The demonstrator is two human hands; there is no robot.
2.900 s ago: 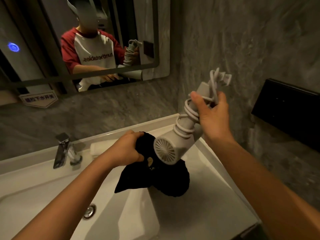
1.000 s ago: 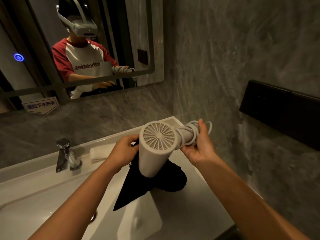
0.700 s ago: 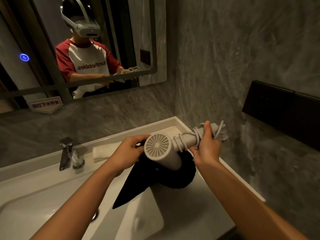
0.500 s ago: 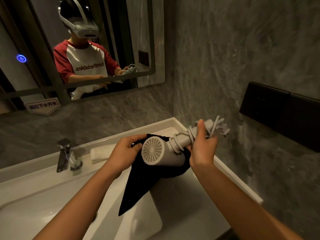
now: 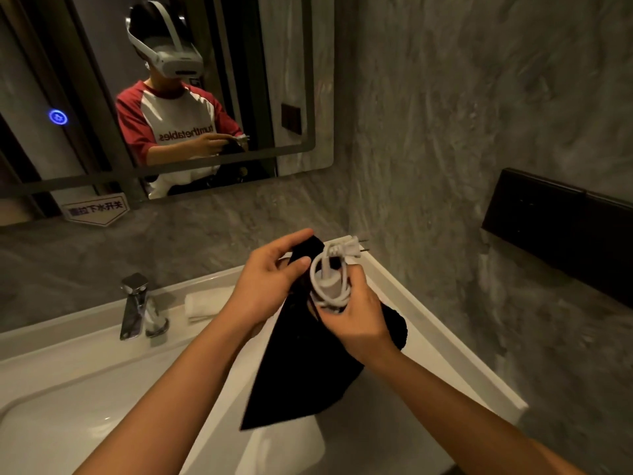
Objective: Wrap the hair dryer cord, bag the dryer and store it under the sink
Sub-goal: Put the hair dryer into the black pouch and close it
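The white hair dryer [image 5: 329,286] sits mostly inside a black cloth bag [image 5: 301,375]; only its handle end shows, with the white cord coiled around it and the plug [image 5: 347,247] sticking out at the top. My right hand [image 5: 356,318] grips the handle and cord from the right. My left hand [image 5: 270,281] pinches the bag's upper edge on the left, holding the mouth up. The bag hangs over the white sink counter [image 5: 428,341].
A chrome faucet [image 5: 135,305] stands left over the basin [image 5: 68,423], a folded white towel [image 5: 202,303] behind it. A mirror [image 5: 164,97] fills the back wall. A dark panel [image 5: 561,231] projects from the grey wall on the right.
The dryer's head has gone down into the black bag; earlier its round grille was outside. My right hand lowered with the handle, and my left hand lifted the bag's edge.
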